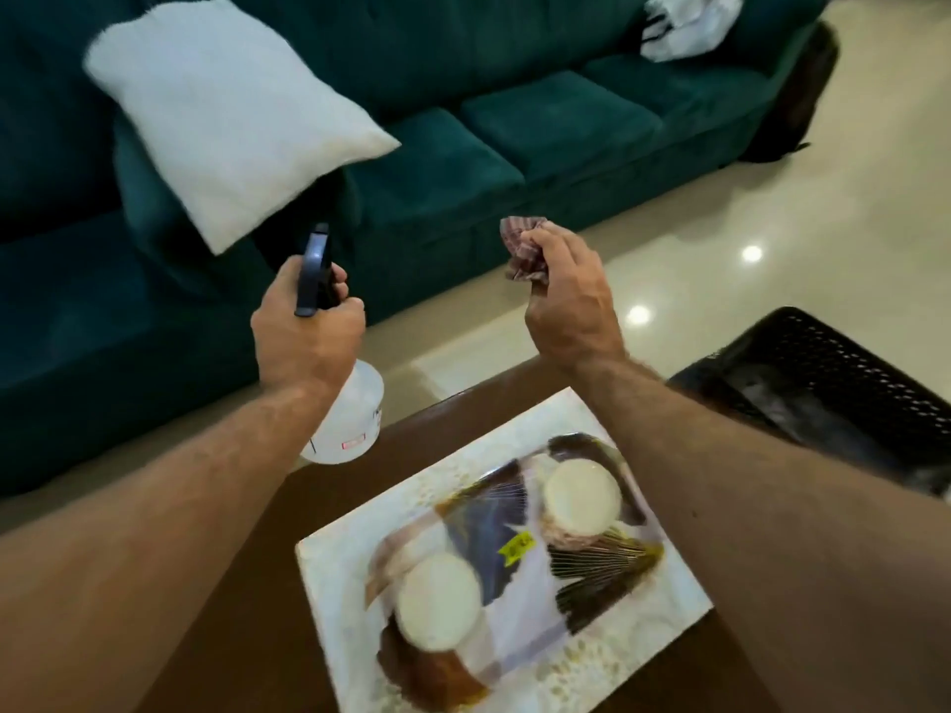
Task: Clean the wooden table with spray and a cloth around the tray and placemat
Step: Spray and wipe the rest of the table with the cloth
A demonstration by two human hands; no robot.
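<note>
My left hand (303, 331) grips the dark trigger head of a clear spray bottle (350, 424), held in the air over the table's far left edge. My right hand (566, 295) holds a bunched reddish checked cloth (522, 249), raised above the table's far edge. Below my arms lies the brown wooden table (360, 496). A white patterned tray (617, 656) sits on it with two round white items (581, 499) on top. A black woven placemat (833, 383) lies at the right.
A dark green sofa (489, 136) runs along the far side with a white pillow (226, 110) on it and a white bag (689, 23) at its right end. Glossy cream floor tiles (772, 208) lie between sofa and table.
</note>
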